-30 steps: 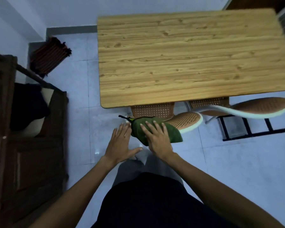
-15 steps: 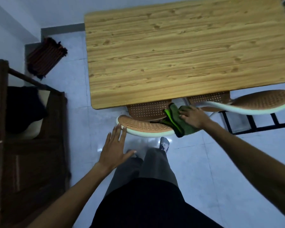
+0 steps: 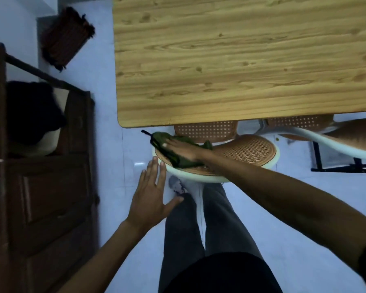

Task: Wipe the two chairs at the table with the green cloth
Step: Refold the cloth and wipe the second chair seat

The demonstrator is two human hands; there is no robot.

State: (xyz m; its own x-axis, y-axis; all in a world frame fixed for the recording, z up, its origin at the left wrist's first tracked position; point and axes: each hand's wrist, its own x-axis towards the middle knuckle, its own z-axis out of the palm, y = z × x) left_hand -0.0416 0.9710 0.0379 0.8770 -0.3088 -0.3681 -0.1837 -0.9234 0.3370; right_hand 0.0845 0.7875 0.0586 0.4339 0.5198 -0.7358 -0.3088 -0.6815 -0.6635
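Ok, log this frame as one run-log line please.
stage: wiping near chair | right hand: flat on green cloth, left end of near chair backrest | left hand: open, empty | far chair: untouched

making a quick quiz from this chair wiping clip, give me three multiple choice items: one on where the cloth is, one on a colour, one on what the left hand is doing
1. Where is the green cloth?
A. on the wooden table top
B. on the top of the near chair's back, under the right hand
C. on the floor by the cabinet

2. What colour is the rim of the near chair?
A. black
B. red
C. white

3. What state is the left hand in?
A. open and empty, fingers spread, below the chair
B. closed around the cloth
C. flat on the table

Answers:
1. B, the right hand presses the cloth onto the woven top of the backrest.
2. C, a pale white edge runs round the brown woven panel.
3. A, its fingers are spread and nothing is in it; whether they touch the rim cannot be told.
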